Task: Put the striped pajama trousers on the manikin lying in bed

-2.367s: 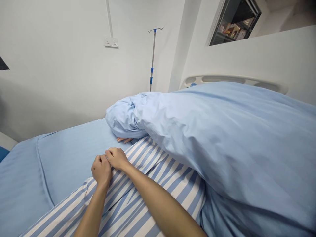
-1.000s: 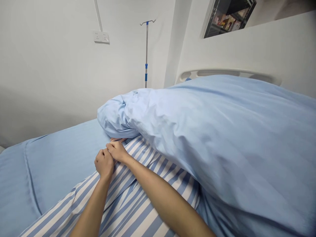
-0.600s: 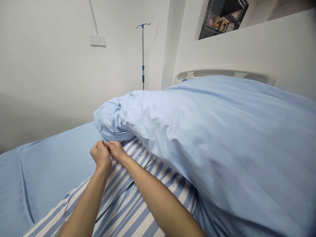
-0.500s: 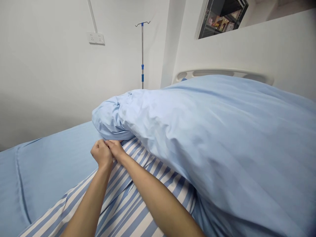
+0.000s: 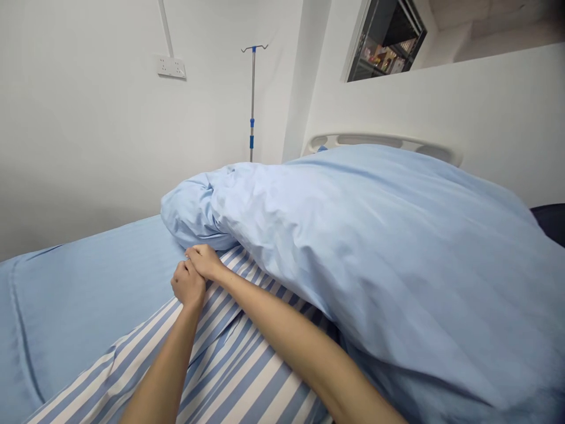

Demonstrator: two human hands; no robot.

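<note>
The left hand (image 5: pixel 188 284) and right hand (image 5: pixel 203 262) rest curled closed together on a blue-striped patient gown (image 5: pixel 229 359), its length running toward a bunched blue duvet (image 5: pixel 353 277) just ahead; whether they grip it is unclear.

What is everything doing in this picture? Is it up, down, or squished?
left hand, curled up, touching the right hand
right hand, fingers bent over the left hand
striped cloth, lying under both hands
blue duvet, bunched and puffy
IV pole, standing upright, nothing hanging on it
</note>
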